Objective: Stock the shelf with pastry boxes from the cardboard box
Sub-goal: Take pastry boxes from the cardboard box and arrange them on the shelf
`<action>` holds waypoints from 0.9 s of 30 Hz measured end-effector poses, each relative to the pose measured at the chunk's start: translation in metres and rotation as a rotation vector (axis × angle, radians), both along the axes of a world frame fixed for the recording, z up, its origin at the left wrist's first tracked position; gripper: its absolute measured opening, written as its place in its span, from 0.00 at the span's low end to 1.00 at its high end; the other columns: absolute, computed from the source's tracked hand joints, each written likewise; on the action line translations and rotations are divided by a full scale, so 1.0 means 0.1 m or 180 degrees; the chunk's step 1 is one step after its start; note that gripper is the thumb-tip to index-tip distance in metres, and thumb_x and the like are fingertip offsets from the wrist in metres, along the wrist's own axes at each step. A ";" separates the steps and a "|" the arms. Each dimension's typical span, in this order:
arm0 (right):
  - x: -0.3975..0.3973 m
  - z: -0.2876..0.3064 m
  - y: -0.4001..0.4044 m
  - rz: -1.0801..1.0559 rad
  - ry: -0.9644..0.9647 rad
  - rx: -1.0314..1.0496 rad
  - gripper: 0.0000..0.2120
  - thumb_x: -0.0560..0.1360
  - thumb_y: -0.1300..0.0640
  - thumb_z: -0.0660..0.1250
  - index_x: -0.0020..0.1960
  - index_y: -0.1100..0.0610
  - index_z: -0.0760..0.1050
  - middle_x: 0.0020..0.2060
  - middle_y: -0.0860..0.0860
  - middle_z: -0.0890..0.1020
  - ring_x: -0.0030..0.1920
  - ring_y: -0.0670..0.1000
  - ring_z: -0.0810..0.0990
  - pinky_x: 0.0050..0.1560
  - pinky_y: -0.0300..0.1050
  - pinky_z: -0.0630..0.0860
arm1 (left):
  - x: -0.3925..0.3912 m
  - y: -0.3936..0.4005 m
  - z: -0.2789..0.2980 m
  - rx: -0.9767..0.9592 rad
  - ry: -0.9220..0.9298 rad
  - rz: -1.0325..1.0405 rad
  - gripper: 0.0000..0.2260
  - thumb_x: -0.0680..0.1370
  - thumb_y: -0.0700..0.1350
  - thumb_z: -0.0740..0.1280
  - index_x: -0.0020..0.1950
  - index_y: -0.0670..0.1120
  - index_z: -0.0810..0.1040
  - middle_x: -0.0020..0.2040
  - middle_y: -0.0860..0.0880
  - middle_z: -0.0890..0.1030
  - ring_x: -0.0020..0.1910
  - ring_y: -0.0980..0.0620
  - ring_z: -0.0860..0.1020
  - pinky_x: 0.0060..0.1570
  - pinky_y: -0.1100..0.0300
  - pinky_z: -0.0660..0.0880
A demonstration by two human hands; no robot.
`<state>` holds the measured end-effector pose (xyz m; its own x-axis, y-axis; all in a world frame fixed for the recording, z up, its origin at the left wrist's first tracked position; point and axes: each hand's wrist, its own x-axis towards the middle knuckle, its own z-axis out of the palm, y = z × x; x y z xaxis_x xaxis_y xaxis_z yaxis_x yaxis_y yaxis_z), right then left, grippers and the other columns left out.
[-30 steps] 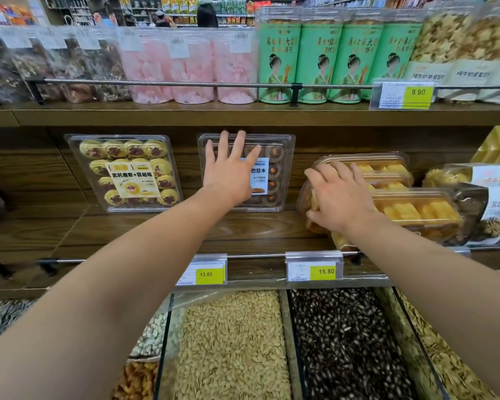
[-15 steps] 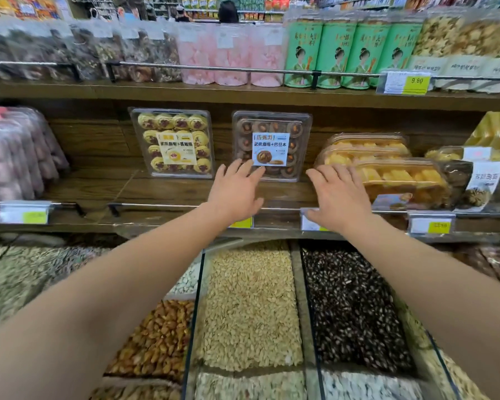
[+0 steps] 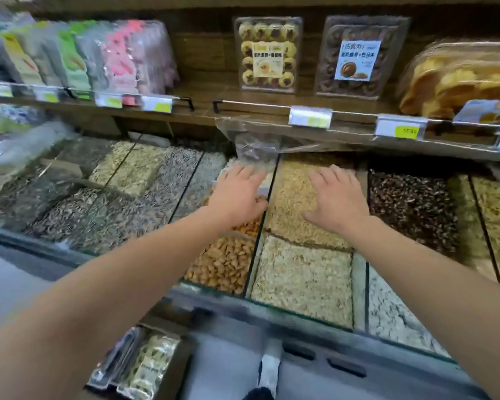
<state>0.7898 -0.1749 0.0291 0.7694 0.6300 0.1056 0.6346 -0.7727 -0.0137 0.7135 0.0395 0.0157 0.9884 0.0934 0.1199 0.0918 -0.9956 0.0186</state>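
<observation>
We're looking down w/ both arms stretched out over the glass-topped seed bins (image 3: 300, 272). Our left hand (image 3: 237, 194) is hovering palm-down, fingers (image 3: 244, 173) spread and holding nothing. Our right hand (image 3: 337, 197) is doing the same just beside it, fingers (image 3: 329, 176) loosely splayed, thumb out to the side, nothing in it either. Whether they're touching the glass, we can't tell.

The pastry boxes are sitting up on the wooden shelf (image 3: 202, 90), well apart from both hands. The box w/ yellow pastries (image 3: 267, 54) is standing upright, leaning back against the rear wall. Just right of it, the box w/ dark pastries (image 3: 358, 57) is standing the same way, blue label facing us. Further right, clear tubs of golden pastries (image 3: 456, 79) are stacking up at the frame edge. Price tags (image 3: 309, 116) are hanging off the rail (image 3: 251, 103) in front. Left section: pink and green bagged snacks (image 3: 122, 59), blurry.
</observation>
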 end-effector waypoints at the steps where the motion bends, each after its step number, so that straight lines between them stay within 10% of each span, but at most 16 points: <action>1: -0.21 -0.07 0.06 0.0091 0.0106 -0.0026 0.43 0.71 0.38 0.71 0.78 0.51 0.56 0.77 0.51 0.61 0.77 0.57 0.54 0.76 0.57 0.52 | -0.27 0.03 -0.08 -0.0036 0.0070 0.0064 0.32 0.76 0.59 0.63 0.77 0.50 0.60 0.75 0.44 0.65 0.74 0.41 0.62 0.71 0.42 0.62; 27: -5.11 -2.01 3.37 0.1462 0.1217 -0.0807 0.38 0.69 0.39 0.72 0.73 0.51 0.63 0.69 0.50 0.69 0.72 0.55 0.64 0.72 0.54 0.61 | -6.44 2.86 -1.81 -0.1016 0.0879 0.1821 0.31 0.75 0.55 0.65 0.77 0.48 0.63 0.75 0.43 0.67 0.72 0.40 0.64 0.71 0.47 0.62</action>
<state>0.2793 0.1623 -0.1723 0.3696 0.8732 -0.3175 0.8877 -0.4328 -0.1569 0.0693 0.3259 -0.1657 0.7641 0.5957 -0.2477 0.6421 -0.7395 0.2020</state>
